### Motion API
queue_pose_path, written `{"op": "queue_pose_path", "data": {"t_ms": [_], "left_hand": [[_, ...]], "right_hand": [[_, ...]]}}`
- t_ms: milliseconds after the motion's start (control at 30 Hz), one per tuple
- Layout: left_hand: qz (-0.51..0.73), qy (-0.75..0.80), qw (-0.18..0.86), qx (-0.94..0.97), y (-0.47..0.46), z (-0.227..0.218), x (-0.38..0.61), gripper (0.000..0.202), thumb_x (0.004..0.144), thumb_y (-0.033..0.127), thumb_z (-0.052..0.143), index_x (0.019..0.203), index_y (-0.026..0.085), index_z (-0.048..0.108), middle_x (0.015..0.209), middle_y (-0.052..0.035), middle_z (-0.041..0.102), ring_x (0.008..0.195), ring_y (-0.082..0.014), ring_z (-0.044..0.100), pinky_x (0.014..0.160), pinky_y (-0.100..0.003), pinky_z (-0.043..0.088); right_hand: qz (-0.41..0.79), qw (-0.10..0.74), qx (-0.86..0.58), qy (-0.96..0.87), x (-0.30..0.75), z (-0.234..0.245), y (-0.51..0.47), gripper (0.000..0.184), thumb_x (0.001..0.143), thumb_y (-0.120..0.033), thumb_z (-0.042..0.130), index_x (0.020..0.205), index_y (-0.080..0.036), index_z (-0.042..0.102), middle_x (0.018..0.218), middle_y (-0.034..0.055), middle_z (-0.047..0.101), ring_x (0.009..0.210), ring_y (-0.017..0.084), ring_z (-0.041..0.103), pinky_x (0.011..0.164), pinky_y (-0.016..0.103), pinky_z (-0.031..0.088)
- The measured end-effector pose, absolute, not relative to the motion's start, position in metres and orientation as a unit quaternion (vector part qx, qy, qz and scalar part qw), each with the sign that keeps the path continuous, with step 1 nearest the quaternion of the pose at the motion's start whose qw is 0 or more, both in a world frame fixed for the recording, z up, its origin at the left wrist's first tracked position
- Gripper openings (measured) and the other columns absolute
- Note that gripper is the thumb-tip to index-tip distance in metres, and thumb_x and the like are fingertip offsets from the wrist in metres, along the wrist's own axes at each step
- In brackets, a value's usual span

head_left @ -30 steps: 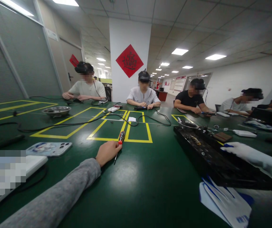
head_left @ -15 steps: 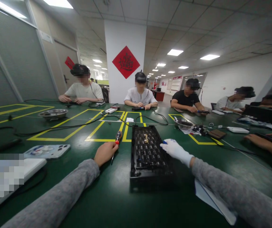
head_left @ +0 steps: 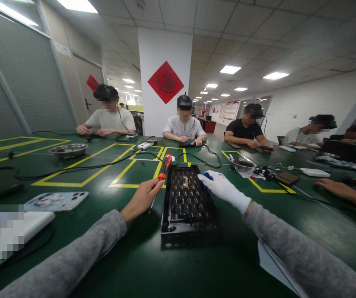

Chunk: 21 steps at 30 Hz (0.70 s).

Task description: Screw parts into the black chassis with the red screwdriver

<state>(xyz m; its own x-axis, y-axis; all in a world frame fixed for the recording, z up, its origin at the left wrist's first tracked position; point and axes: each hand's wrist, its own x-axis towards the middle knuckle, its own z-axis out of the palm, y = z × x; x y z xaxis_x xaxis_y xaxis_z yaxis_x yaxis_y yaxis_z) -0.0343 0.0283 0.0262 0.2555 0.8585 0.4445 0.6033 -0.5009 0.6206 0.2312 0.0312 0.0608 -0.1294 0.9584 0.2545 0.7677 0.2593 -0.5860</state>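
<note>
My left hand (head_left: 142, 198), bare, is closed around a screwdriver (head_left: 165, 166) with a red and black handle. The handle points up and away, and the thin shaft runs down below my fingers, close to the left side of a black casing (head_left: 190, 229). This long, shallow casing lies on the table, with rows of dark, shiny shapes inside and a small brass-coloured piece (head_left: 185, 182) near its far end. My right hand (head_left: 224, 188), in a white glove with blue fingertips, grips the casing's right edge; its fingertips are partly hidden.
On the left lie a phone (head_left: 56, 201) and a white device (head_left: 16, 236). Metal bowls (head_left: 68, 150) stand farther back on both sides. Black cables (head_left: 103, 159) cross the green table. Folded paper (head_left: 275, 267) lies under my right forearm. Several people sit across and to the right.
The casing has shifted left along with my right hand. My left hand has brought the screwdriver right and its handle higher, up to the casing's left side.
</note>
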Motion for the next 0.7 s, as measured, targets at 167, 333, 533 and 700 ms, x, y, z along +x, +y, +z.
{"op": "queue_pose_path", "data": {"t_ms": [167,333,533,700], "left_hand": [[0.315,0.328,0.188,0.871,0.002,0.066,0.015,0.039,0.087,0.043,0.033,0.059,0.016,0.038,0.058,0.0037,0.035,0.054,-0.0099,0.033,0.053,-0.023,0.024],[0.406,0.387,0.198,0.804,0.014,0.045,0.010,0.037,0.089,0.043,0.029,0.063,0.017,0.040,0.063,0.0029,0.043,0.060,-0.0115,0.040,0.056,-0.023,0.029],[0.432,0.516,0.223,0.705,0.053,-0.016,-0.018,0.037,0.079,0.046,0.045,0.056,0.019,0.033,0.054,0.0054,0.034,0.054,-0.0114,0.037,0.054,-0.024,0.028],[0.381,0.501,0.237,0.740,0.059,-0.021,-0.016,0.025,0.074,0.029,0.048,0.058,0.019,0.032,0.055,0.0055,0.037,0.055,-0.0115,0.038,0.053,-0.023,0.028]], "right_hand": [[0.577,0.508,-0.347,-0.537,0.181,0.072,0.022,0.042,0.071,-0.052,0.058,0.095,-0.017,0.057,0.073,0.0014,0.064,0.049,0.009,0.052,0.048,0.023,0.043],[0.479,0.629,-0.375,-0.485,0.196,0.069,0.025,0.042,0.072,-0.053,0.056,0.088,-0.014,0.059,0.052,-0.0025,0.055,0.036,0.005,0.037,0.032,0.016,0.026],[0.416,0.685,-0.396,-0.449,0.229,0.031,0.037,0.045,0.071,-0.057,0.054,0.089,-0.016,0.059,0.048,-0.0042,0.052,0.037,0.006,0.038,0.034,0.017,0.026],[0.436,0.689,-0.378,-0.439,0.229,0.020,0.044,0.046,0.070,-0.057,0.055,0.089,-0.015,0.058,0.047,-0.0033,0.053,0.036,0.006,0.039,0.034,0.018,0.025]]}}
